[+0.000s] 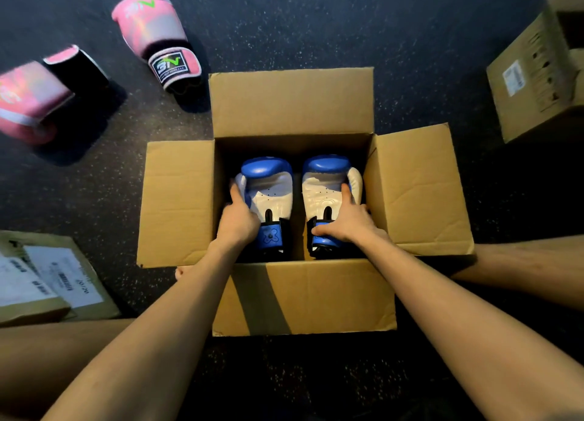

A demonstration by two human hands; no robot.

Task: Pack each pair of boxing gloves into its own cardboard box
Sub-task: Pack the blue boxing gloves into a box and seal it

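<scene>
Forearms [177, 319] are reaching down into the open cardboard box [290, 104], left hand [237, 220] gripping the left blue glove [271, 190] and right hand [349, 223] gripping the right blue glove [322, 183], side by side inside, so it's probably worth seating both flat before folding the flaps [417, 186].

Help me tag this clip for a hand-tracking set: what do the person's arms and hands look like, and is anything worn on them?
Both are bare. The left hand and right hand wear no gloves, and no ring, watch or wristband shows. The left forearm and right forearm are uncovered up to the frame edge, with no sleeve in view.
</scene>
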